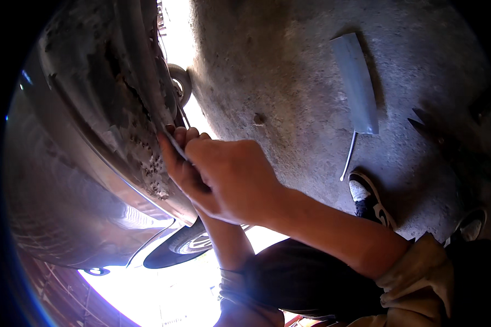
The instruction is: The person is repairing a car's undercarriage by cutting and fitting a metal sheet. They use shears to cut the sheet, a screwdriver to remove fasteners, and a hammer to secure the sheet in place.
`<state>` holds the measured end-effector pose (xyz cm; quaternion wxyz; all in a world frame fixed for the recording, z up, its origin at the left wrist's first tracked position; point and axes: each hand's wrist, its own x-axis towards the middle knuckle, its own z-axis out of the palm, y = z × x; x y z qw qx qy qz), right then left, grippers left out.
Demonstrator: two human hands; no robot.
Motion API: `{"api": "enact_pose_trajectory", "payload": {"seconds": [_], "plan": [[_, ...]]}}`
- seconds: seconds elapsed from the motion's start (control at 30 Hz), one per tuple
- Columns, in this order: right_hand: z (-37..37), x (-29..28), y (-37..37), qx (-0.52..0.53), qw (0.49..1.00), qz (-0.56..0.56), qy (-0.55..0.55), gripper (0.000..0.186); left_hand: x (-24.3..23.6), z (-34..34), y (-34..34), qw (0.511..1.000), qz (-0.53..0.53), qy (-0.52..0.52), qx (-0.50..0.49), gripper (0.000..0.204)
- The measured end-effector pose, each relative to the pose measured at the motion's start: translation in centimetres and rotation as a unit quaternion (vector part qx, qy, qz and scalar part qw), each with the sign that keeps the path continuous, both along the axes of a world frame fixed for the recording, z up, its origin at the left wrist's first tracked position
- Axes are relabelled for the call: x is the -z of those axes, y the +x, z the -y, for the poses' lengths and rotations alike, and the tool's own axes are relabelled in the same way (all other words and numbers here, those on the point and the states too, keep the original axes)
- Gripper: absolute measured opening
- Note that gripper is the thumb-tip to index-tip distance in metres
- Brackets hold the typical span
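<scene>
My right hand (233,171) is closed in a fist around a thin grey strip (175,146) whose exact kind I cannot make out. Partly covered by it, my left hand (181,173) has its fingers about the same strip, close to the car's lower edge. Beside both hands is the rusted, pitted sill (139,144) of a car, with holes and flaking metal along it. A slim dark rod (185,116) shows just beyond my fingertips; whether it belongs to the strip is unclear.
The glossy car body (76,180) fills the left, with a wheel (193,243) below my hands. On the concrete floor (294,82) lie a curved grey sheet-metal piece (357,82), a thin pale rod (349,156) and a small lump (259,119). A sneaker (368,199) stands at right.
</scene>
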<state>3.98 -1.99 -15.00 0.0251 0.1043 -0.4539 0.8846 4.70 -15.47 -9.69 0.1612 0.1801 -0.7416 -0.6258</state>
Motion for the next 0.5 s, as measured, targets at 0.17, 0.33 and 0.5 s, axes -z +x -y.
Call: {"api": "enact_pose_trajectory", "payload": {"seconds": [0.17,0.33,0.5], "plan": [[1.1,-2.2,0.2,0.077,0.997,0.02,0.019,0.013,-1.1,-3.2,-1.0,0.999,-0.008,0.041,-0.032,0.019],[0.7,-4.7,-0.4,0.135,0.988,0.03,0.072,0.011,-2.5,-4.3,-1.1,0.999,0.008,0.024,-0.022,0.013],[-0.8,-5.2,-1.8,0.156,0.979,0.051,0.12,0.011,-2.9,-5.4,-1.6,1.0,0.02,0.019,0.0,0.007]]}}
